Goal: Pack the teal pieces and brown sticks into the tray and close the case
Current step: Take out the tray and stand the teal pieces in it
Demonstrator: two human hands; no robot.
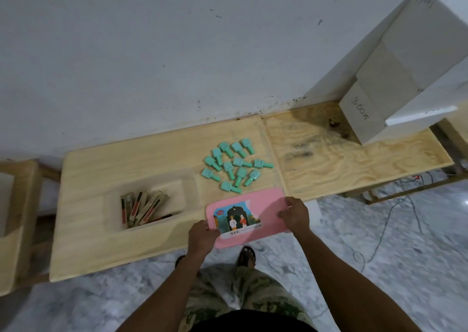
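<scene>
Both arms reach forward over the near edge of the wooden table. The left hand grips the left end of the closed pink case, the right hand its right end — fingers curled over the rim. The teal pieces lie loose just beyond the case; the brown sticks sit in a clear tray to its left.
</scene>
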